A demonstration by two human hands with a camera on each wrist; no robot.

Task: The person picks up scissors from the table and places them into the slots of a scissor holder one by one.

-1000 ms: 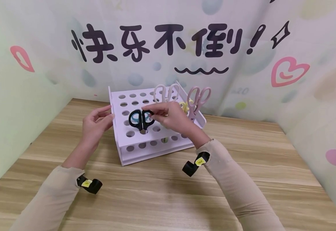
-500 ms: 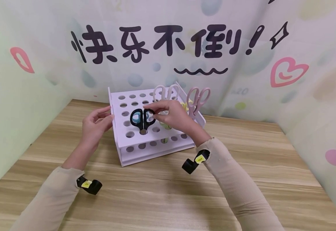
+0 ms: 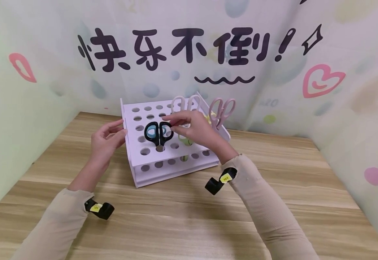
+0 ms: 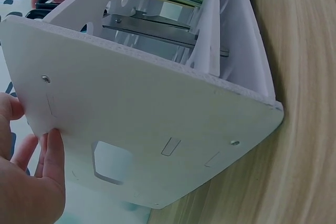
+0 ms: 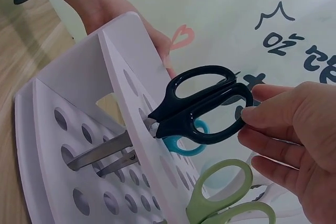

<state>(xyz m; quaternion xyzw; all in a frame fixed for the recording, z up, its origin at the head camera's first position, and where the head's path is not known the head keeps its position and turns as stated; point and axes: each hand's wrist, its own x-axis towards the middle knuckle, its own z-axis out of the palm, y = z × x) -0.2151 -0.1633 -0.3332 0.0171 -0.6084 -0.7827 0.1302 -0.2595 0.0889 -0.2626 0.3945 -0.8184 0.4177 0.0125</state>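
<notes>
My right hand [image 3: 193, 126] pinches one loop of black-handled scissors [image 3: 161, 138] between thumb and fingers. These scissors stand handle up at the front of a white holed rack [image 3: 150, 159]. Their metal blades [image 5: 102, 149] run down through a top hole to the lower holed shelf, as the right wrist view shows. My left hand [image 3: 107, 139] touches the rack's left side panel [image 4: 131, 98] with its fingertips, the fingers loosely bent. Behind the black pair are smaller teal scissors [image 5: 202, 148]; green scissors [image 5: 197, 205] stand beside it, under my right hand.
Pink scissors [image 3: 220, 113], white scissors [image 3: 183, 104] and a yellow-handled pair [image 3: 211, 117] stand in the rack's right part. The rack sits on a wooden table [image 3: 176, 216] against a printed cloth [image 3: 163, 85] with dark characters.
My right hand has shifted slightly with the black scissors' handle, and more of the green scissors shows beneath it. My left hand stays at the rack's side panel.
</notes>
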